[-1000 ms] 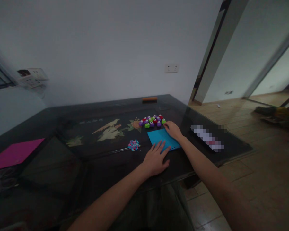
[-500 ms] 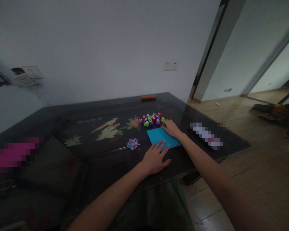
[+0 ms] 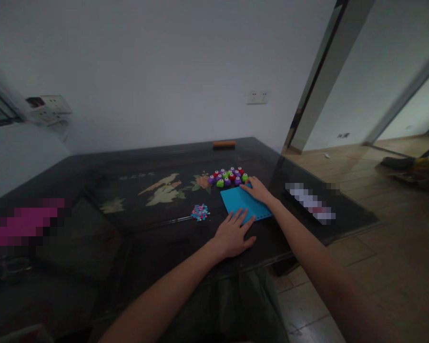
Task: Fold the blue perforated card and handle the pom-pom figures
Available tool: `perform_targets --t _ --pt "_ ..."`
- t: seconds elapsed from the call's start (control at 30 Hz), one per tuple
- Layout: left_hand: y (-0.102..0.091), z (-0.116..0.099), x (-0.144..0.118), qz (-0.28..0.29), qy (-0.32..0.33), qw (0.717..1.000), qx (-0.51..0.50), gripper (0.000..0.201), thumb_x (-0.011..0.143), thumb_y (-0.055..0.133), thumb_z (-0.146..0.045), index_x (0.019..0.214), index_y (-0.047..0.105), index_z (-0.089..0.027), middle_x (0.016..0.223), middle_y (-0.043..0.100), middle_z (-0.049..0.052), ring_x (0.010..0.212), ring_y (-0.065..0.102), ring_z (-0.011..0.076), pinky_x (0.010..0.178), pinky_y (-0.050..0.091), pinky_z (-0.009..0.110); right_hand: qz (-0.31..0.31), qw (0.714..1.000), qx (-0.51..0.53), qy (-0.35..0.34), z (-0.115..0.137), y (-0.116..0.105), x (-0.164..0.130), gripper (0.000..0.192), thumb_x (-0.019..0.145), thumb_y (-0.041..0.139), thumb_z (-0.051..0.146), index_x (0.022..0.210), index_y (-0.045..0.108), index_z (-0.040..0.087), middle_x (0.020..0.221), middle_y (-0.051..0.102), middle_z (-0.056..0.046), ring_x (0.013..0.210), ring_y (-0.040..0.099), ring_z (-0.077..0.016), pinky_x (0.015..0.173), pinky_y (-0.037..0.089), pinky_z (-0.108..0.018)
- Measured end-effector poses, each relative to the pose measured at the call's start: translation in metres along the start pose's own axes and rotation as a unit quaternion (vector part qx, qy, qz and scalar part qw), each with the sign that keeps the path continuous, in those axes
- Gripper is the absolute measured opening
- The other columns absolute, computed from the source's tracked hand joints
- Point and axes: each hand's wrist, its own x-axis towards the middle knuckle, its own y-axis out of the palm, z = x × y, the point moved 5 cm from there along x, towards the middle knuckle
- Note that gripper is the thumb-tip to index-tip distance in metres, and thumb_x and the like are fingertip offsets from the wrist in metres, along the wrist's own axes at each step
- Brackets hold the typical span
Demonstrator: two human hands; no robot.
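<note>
A blue sheet [image 3: 239,200] with a row of punched holes along its near edge lies flat on the dark table [image 3: 157,255]. My left hand [image 3: 231,237] rests palm down at the near edge, its fingers spread onto the sheet and its thumb out to the side. Over the far right corner lies my right hand [image 3: 260,191], fingers and thumb apart, its fingertips close beside a green toy [image 3: 245,177]; whether they touch it I cannot tell. Just beyond the sheet sit several small red, purple and green toys [image 3: 227,181] with eye-like white tops.
Left of the sheet is a pile of small pink, blue and white pieces [image 3: 200,212], with a thin shiny stick [image 3: 175,220] reaching it. A brown block [image 3: 224,145] sits by the wall. Blurred-out items are a pale long one [image 3: 309,202] at right and a pink one [image 3: 25,224] at left.
The whole view has shifted slightly, so things appear a little further right. Both hands keep nearly the same places on the blue sheet.
</note>
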Motion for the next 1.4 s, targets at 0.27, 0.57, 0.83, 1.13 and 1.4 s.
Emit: perform_targets --t 0.27,0.57,0.83,1.13,1.4 --pt "0.003 0.002 0.000 -0.009 0.007 1.000 0.000 0.058 0.089 0.036 -0.050 0.141 0.031 -0.023 0.150 0.024 0.009 0.139 0.016 0.0252 0.111 0.017 0.047 0.033 0.935 0.292 0.201 -0.025 -0.004 -0.015 0.043 0.073 0.065 0.033 0.110 0.054 0.015 0.103 0.063 -0.010 0.089 0.061 -0.0205 0.076 0.049 -0.033" --pt "0.001 0.003 0.000 -0.001 0.006 1.000 -0.014 0.058 0.090 0.035 -0.049 0.141 0.029 -0.024 0.151 0.022 0.009 0.139 0.015 0.0251 0.111 0.015 0.048 0.189 0.801 0.480 0.304 -0.005 -0.015 -0.046 0.036 0.067 0.073 0.024 0.099 0.062 0.011 0.096 0.070 -0.015 0.078 0.068 -0.0239 0.071 0.055 -0.037" --pt "-0.005 0.015 0.006 0.039 -0.032 0.987 -0.151 0.053 0.089 0.039 -0.036 0.139 0.032 -0.018 0.147 0.033 0.010 0.137 0.023 0.0228 0.111 0.019 0.046 0.184 0.820 0.468 0.274 -0.003 -0.011 -0.064 0.023 0.062 0.073 0.018 0.082 0.064 0.013 0.078 0.072 -0.009 0.061 0.066 -0.0202 0.061 0.055 -0.033" --pt "-0.066 0.082 -0.001 -0.375 -0.212 0.822 -0.373 0.051 0.078 0.055 -0.016 0.127 0.039 -0.017 0.134 0.044 0.013 0.126 0.041 0.0227 0.105 0.033 0.042 0.089 0.817 0.520 0.231 0.029 -0.026 -0.063 0.027 0.065 0.071 0.023 0.090 0.061 0.018 0.086 0.071 -0.006 0.070 0.066 -0.0218 0.068 0.055 -0.037" --pt "-0.083 0.081 -0.040 -0.309 -0.220 0.683 -0.624 0.048 0.079 0.060 -0.029 0.123 0.043 -0.021 0.120 0.059 0.011 0.104 0.060 0.0265 0.088 0.050 0.046 0.031 0.817 0.560 0.135 0.111 -0.019 -0.067 0.039 0.065 0.073 0.037 0.097 0.061 0.021 0.094 0.069 -0.005 0.078 0.066 -0.0231 0.074 0.053 -0.040"
